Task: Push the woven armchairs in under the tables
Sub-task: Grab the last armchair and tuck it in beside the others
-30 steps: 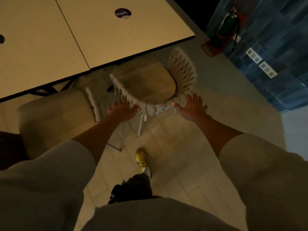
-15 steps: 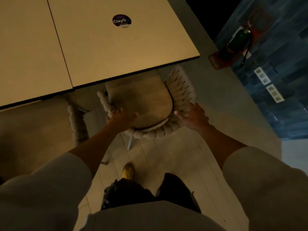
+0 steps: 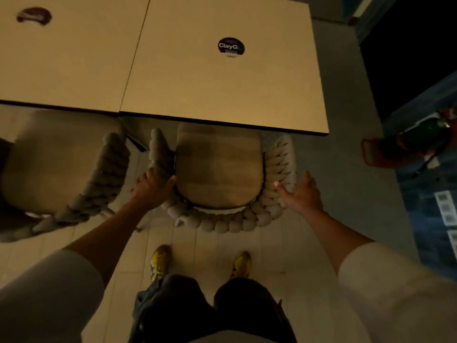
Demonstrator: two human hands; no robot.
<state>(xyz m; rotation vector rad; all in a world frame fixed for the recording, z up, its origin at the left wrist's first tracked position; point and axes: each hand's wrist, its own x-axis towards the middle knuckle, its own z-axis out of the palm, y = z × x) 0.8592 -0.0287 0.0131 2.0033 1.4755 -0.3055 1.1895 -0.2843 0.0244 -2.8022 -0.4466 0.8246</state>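
Note:
A woven armchair (image 3: 230, 222) with a beige seat cushion stands straight in front of me, its front tucked just under the edge of the right table (image 3: 222, 90). My left hand (image 3: 150, 188) grips the left curve of its woven backrest. My right hand (image 3: 300, 194) lies flat and open against the outer right side of the backrest, fingers spread. A second woven armchair (image 3: 99, 186) stands to the left, its seat partly under the left table (image 3: 64, 58).
A round dark sticker (image 3: 231, 47) sits on the right table, another (image 3: 34, 16) on the left one. A fire extinguisher (image 3: 420, 137) on a red stand is at the right by a blue wall. My yellow shoes (image 3: 160, 262) stand on pale floor tiles.
The armchair has turned square to the table and slid forward so its seat front is under the edge. My right hand has opened flat against the backrest. I have stepped closer.

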